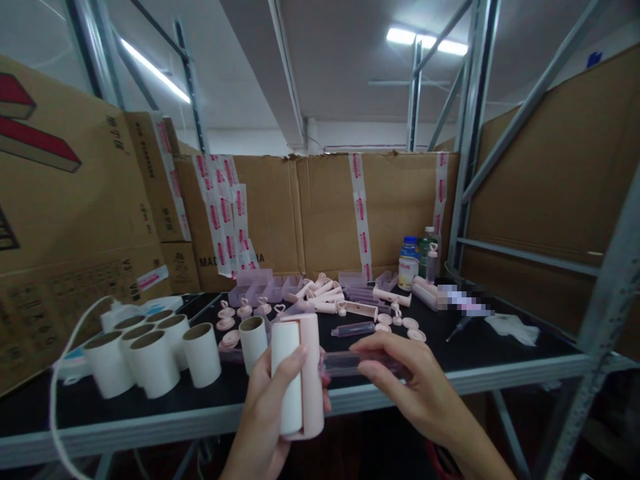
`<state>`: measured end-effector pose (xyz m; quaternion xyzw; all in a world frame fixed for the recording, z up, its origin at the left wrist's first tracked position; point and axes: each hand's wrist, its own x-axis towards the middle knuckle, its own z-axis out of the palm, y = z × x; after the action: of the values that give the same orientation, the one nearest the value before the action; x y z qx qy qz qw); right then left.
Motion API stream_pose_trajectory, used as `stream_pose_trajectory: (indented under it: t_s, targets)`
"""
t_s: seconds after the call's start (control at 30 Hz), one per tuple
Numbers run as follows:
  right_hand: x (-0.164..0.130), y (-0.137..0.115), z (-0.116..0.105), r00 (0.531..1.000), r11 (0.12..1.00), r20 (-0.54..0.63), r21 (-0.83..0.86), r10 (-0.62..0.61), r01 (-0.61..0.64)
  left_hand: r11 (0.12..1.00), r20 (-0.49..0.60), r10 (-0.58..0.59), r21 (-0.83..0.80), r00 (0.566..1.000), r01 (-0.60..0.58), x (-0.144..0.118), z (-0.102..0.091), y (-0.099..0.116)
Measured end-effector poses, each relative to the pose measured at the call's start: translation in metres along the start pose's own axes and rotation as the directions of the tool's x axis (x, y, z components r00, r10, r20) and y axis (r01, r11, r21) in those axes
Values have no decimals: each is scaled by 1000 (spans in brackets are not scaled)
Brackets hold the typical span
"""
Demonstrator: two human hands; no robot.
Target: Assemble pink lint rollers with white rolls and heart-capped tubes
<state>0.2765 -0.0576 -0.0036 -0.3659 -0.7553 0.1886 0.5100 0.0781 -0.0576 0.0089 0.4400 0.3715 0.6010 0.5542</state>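
My left hand is wrapped round a white paper roll set in a pale pink plastic shell, held upright in front of the shelf edge. It looks like a lint roller. On the right, my right hand has thumb and fingers closed on a clear purplish plastic piece. That piece lies level, and its left end meets the side of the pink shell; whether it is fixed there I cannot tell. Just behind my left hand stands another white roll.
Several white rolls stand at left beside a white cable. Farther back lie pink plastic parts, purple clear trays and round pink caps. Bottles, a screwdriver and tissue are at right. A metal rail edges the shelf.
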Motion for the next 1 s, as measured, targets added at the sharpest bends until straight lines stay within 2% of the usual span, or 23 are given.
stream_pose_trajectory:
  t_s: [0.13, 0.2, 0.23, 0.27, 0.3, 0.33, 0.37, 0.4, 0.43, 0.47, 0.53, 0.6, 0.63, 0.7, 0.73, 0.8, 0.87, 0.93, 1.0]
  targets:
    - [1, 6, 0, 985, 994, -152, 84, 77, -65, 994, -31, -72, 81, 997, 75, 8, -1, -7]
    - [2, 8, -3, 967, 992, -234, 94, 101, -81, 980, -13, 9, 199, 1000, -6, 12, -2, -9]
    - [2, 8, -4, 960, 992, -260, 87, 107, -87, 956, -13, 107, 278, 994, -99, 13, -3, -9]
    - [2, 8, -5, 956, 993, -273, 76, 108, -91, 901, -10, 243, 373, 970, -222, 14, -4, -10]
    - [2, 6, -5, 957, 994, -272, 62, 104, -91, 804, 24, 387, 481, 922, -350, 15, -5, -12]
    - [3, 4, -5, 961, 995, -259, 45, 98, -89, 671, 101, 502, 581, 859, -461, 15, -6, -13]
    - [3, 1, -4, 968, 996, -235, 32, 92, -87, 522, 215, 565, 655, 796, -547, 14, -7, -15]
    - [3, -2, -1, 975, 996, -202, 26, 91, -88, 383, 348, 567, 691, 747, -613, 13, -8, -18]
    - [3, -5, 2, 982, 995, -162, 34, 99, -94, 286, 473, 514, 692, 715, -663, 12, -8, -21]
    - [3, -8, 6, 987, 993, -118, 55, 113, -107, 241, 566, 435, 677, 700, -696, 12, -8, -24]
    - [4, -7, 13, 989, 982, -20, 128, 146, -142, 255, 627, 290, 678, 723, -690, 12, -8, -31]
    - [8, 3, 16, 989, 971, 9, 186, 149, -148, 316, 562, 221, 732, 797, -604, 14, -6, -36]
    - [11, 12, 15, 989, 974, -25, 178, 143, -137, 359, 507, 212, 755, 836, -549, 15, -6, -37]
    - [18, 41, 6, 975, 991, -180, 52, 130, -123, 474, 412, 219, 747, 884, -466, 18, -7, -37]
    - [21, 59, 0, 953, 987, -273, -57, 131, -153, 543, 387, 230, 711, 893, -447, 20, -7, -35]
    - [25, 97, -16, 896, 909, -428, -318, 116, -270, 670, 367, 250, 603, 896, -433, 21, -8, -30]
    - [25, 130, -30, 878, 754, -469, -541, 96, -372, 763, 351, 253, 500, 902, -408, 19, -8, -25]
    - [23, 153, -38, 882, 690, -460, -607, 98, -393, 823, 321, 232, 438, 918, -361, 17, -8, -22]
    - [23, 166, -40, 891, 682, -441, -618, 110, -391, 841, 299, 206, 432, 932, -325, 14, -7, -22]
